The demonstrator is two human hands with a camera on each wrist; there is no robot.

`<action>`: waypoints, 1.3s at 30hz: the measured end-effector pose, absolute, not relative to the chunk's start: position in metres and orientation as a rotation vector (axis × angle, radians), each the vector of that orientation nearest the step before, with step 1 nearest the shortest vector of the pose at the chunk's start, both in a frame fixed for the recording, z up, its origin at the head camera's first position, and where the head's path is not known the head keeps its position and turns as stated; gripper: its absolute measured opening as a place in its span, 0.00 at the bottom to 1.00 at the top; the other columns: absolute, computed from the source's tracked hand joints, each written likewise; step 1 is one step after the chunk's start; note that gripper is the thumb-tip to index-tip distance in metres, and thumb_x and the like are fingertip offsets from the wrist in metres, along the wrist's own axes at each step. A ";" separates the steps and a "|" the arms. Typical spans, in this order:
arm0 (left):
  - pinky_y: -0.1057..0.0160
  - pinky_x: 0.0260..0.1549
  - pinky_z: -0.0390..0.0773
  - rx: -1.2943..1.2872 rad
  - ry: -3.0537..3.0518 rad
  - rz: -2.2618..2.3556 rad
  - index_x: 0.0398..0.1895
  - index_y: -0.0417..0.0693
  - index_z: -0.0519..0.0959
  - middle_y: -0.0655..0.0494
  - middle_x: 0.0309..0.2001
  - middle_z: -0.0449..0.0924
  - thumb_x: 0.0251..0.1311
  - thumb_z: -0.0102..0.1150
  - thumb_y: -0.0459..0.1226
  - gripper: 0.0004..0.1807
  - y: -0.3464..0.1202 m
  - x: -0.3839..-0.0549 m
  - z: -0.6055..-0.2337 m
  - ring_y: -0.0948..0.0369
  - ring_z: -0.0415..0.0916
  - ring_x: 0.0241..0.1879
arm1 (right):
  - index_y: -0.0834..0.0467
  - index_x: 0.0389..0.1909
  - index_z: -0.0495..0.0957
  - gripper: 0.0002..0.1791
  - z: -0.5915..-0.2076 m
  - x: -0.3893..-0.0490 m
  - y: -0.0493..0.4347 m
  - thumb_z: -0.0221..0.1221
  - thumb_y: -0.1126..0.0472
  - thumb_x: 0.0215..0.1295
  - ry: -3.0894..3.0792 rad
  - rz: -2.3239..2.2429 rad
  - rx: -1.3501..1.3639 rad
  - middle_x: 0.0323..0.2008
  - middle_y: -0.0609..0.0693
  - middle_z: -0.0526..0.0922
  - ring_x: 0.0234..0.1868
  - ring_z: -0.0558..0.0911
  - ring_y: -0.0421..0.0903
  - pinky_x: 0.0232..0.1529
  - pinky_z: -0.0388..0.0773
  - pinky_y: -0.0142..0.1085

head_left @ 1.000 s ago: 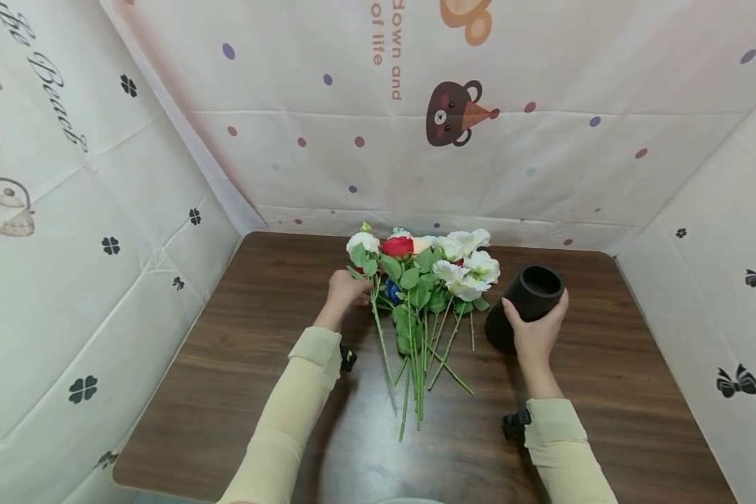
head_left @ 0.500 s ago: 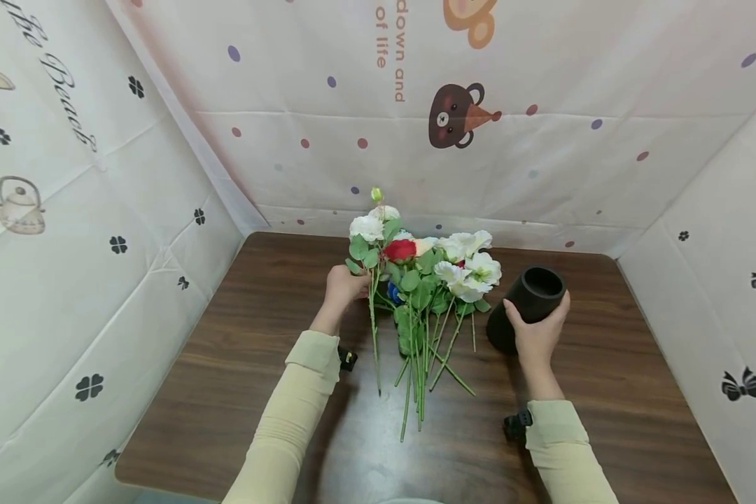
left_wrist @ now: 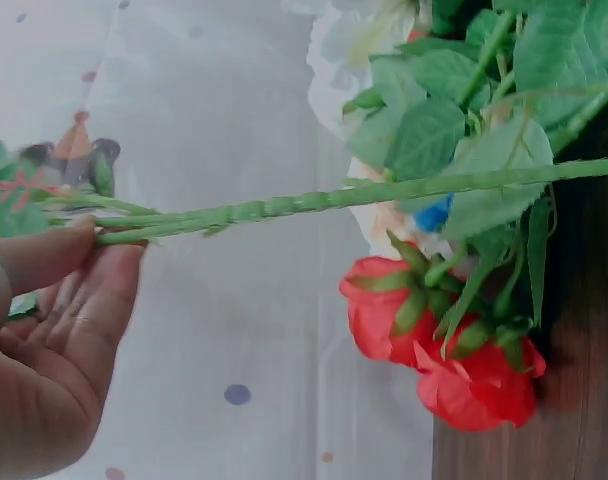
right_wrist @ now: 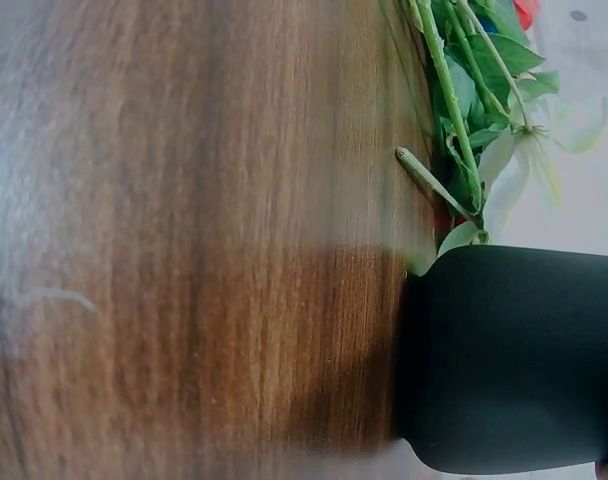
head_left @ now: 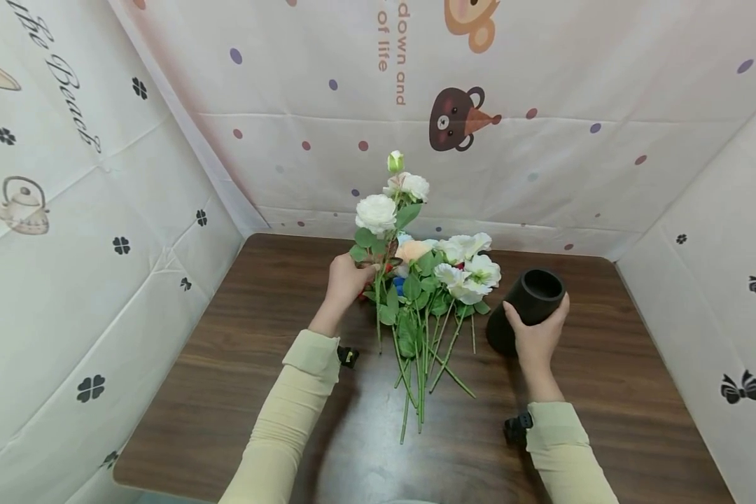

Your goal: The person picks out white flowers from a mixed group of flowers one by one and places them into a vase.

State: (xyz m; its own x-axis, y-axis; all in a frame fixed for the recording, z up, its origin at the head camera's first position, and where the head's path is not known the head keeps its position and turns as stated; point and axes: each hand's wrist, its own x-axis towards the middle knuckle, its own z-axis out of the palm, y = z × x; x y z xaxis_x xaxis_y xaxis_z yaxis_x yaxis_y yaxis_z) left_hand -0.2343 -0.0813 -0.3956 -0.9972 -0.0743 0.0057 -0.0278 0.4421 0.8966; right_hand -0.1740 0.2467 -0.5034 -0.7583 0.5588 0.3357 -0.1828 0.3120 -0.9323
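My left hand point(head_left: 348, 280) pinches the stem of a white rose point(head_left: 376, 213) between thumb and fingertips. The rose has two white blooms and a green bud at its top, and it stands upright above the pile; the left wrist view shows its green stem point(left_wrist: 314, 200) close up. My right hand point(head_left: 537, 336) grips a black vase point(head_left: 529, 304), which rests on the table with its round mouth facing up. Beside the left hand lies a pile of flowers: white blooms point(head_left: 466, 276), a peach one point(head_left: 414, 250) and red roses point(left_wrist: 384, 315), partly hidden in the head view.
Several green stems point(head_left: 422, 364) of the pile point toward the front of the wooden table point(head_left: 227, 392). Patterned white cloth point(head_left: 290, 84) hangs behind and along both sides. At the bottom edge, a pale rim point(head_left: 409, 501) shows only partly.
My left hand has lifted the white rose up out of the pile; its blooms rose higher and its stem end came off the table. The right hand and the vase stayed in place.
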 end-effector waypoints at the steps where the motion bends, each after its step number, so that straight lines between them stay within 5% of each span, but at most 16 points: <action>1: 0.64 0.24 0.66 0.060 -2.613 -1.626 0.23 0.43 0.78 0.56 0.17 0.72 0.63 0.68 0.34 0.12 -0.080 -0.233 -0.394 0.62 0.63 0.17 | 0.48 0.80 0.52 0.55 -0.503 -0.174 0.247 0.74 0.64 0.56 -1.945 1.505 -0.333 0.75 0.55 0.64 0.75 0.65 0.56 0.77 0.58 0.55; 5: 0.67 0.26 0.73 -0.065 -2.522 -1.624 0.36 0.38 0.86 0.43 0.28 0.87 0.61 0.70 0.34 0.06 -0.074 -0.230 -0.391 0.63 0.76 0.22 | 0.49 0.80 0.51 0.55 -0.503 -0.173 0.246 0.74 0.65 0.56 -1.943 1.521 -0.334 0.76 0.55 0.64 0.75 0.65 0.56 0.77 0.58 0.55; 10: 0.63 0.33 0.82 -0.170 -2.458 -1.619 0.41 0.37 0.87 0.38 0.38 0.90 0.60 0.71 0.34 0.09 -0.068 -0.229 -0.383 0.49 0.87 0.34 | 0.54 0.81 0.48 0.56 -0.495 -0.171 0.240 0.72 0.68 0.57 -1.947 1.550 -0.326 0.77 0.57 0.61 0.76 0.63 0.58 0.78 0.56 0.56; 16: 0.54 0.41 0.85 -0.265 -2.459 -1.579 0.41 0.39 0.88 0.41 0.40 0.90 0.61 0.71 0.36 0.10 -0.058 -0.224 -0.360 0.47 0.88 0.40 | 0.54 0.81 0.47 0.57 -0.498 -0.173 0.242 0.72 0.67 0.57 -1.943 1.560 -0.343 0.77 0.56 0.61 0.77 0.63 0.57 0.78 0.55 0.56; 31: 0.67 0.34 0.82 -0.566 -2.155 -1.614 0.34 0.33 0.83 0.35 0.35 0.87 0.59 0.71 0.30 0.07 -0.028 -0.200 -0.339 0.44 0.89 0.37 | 0.53 0.81 0.46 0.57 -0.501 -0.173 0.243 0.73 0.66 0.57 -1.950 1.551 -0.353 0.77 0.54 0.61 0.77 0.63 0.57 0.78 0.55 0.57; 39: 0.63 0.40 0.87 -0.825 -1.882 -1.719 0.47 0.25 0.80 0.30 0.39 0.86 0.56 0.69 0.22 0.14 -0.010 -0.184 -0.330 0.40 0.88 0.40 | 0.54 0.81 0.46 0.57 -0.502 -0.173 0.244 0.72 0.66 0.57 -1.946 1.550 -0.351 0.77 0.55 0.61 0.76 0.63 0.58 0.78 0.56 0.58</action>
State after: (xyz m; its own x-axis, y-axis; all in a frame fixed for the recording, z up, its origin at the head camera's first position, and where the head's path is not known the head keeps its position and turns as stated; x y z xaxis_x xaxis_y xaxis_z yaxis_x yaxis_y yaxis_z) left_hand -0.1839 -0.0099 -0.3305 -0.7155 0.1239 0.6876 0.6960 0.0402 0.7170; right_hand -0.1730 0.2442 -0.5019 -0.7733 0.5587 0.2998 -0.1673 0.2763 -0.9464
